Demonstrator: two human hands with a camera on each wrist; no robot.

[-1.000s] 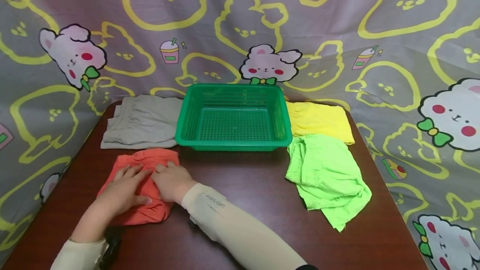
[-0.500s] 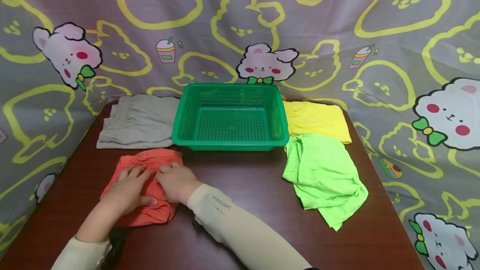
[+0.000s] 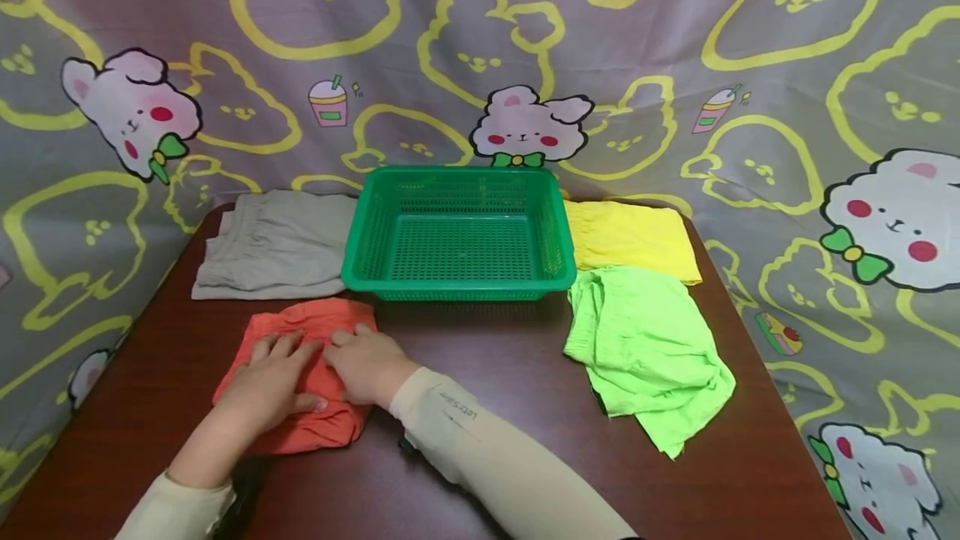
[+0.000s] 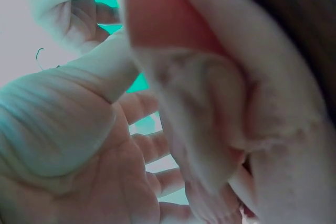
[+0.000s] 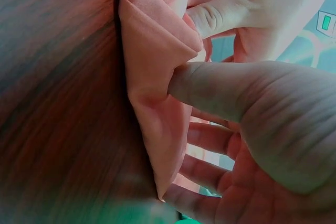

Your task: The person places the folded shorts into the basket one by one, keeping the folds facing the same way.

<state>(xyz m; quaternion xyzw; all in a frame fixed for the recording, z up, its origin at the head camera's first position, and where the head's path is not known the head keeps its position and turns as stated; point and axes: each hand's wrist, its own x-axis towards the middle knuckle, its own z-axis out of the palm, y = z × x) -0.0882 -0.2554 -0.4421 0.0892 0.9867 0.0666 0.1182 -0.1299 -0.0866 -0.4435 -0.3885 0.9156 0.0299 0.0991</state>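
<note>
Folded orange shorts (image 3: 318, 433) lie at the left of the table, below the grey pair. My left hand (image 3: 273, 382) rests on them with fingers spread and thumb out to the side. Beside it my right hand (image 3: 367, 365) presses on their right part. In the right wrist view, the right thumb (image 5: 210, 85) pushes into a fold of the orange cloth (image 5: 152, 72), and the other fingers extend straight along its far side. The left wrist view has the orange cloth (image 4: 173, 19) close up and blurred, covering the left fingertips.
A green plastic basket (image 3: 459, 283) with nothing in it stands at the back centre. Folded grey shorts (image 3: 288, 240) lie to its left, yellow folded clothing (image 3: 633, 240) to its right. Loosely spread bright green shorts (image 3: 648, 348) lie in front of the yellow. A printed curtain (image 3: 420, 40) hangs behind the table.
Both hands have slid the orange shorts a little to the right across the table, keeping contact with them. The basket and the other clothes stay in place; the head view shifts slightly.
</note>
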